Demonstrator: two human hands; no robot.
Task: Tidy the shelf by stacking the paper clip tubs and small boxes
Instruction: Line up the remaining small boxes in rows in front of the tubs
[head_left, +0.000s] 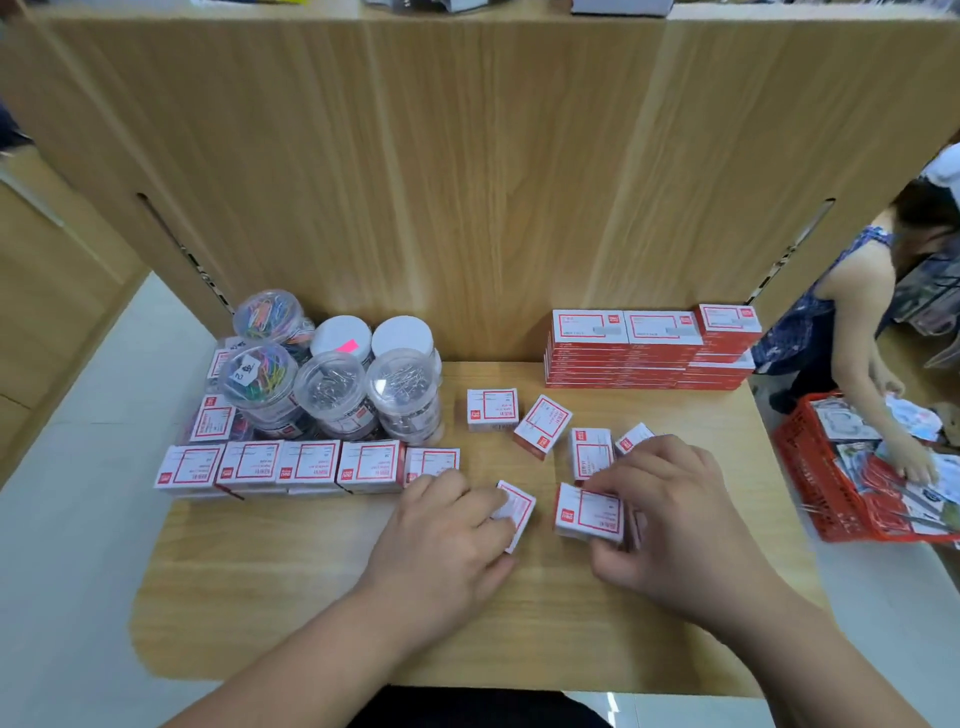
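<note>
On the wooden shelf (311, 597) my left hand (447, 540) grips a small red-and-white box (517, 512), tilted on edge. Just to its right my right hand (670, 525) holds a small stack of the same boxes (589, 512). Loose boxes lie beyond: one (492, 409), a tilted one (543, 426), another (592, 452) and one partly hidden behind my fingers (632, 439). A row of stacked boxes (280, 467) runs along the left. Behind it stand clear paper clip tubs (332, 389), stacked two high, some with coloured clips (257, 379).
Larger red-and-white boxes (649, 351) are piled at the back right against the wooden back panel (467, 182). To the right, off the shelf, another person (862, 322) reaches into a red basket (831, 467) on the floor.
</note>
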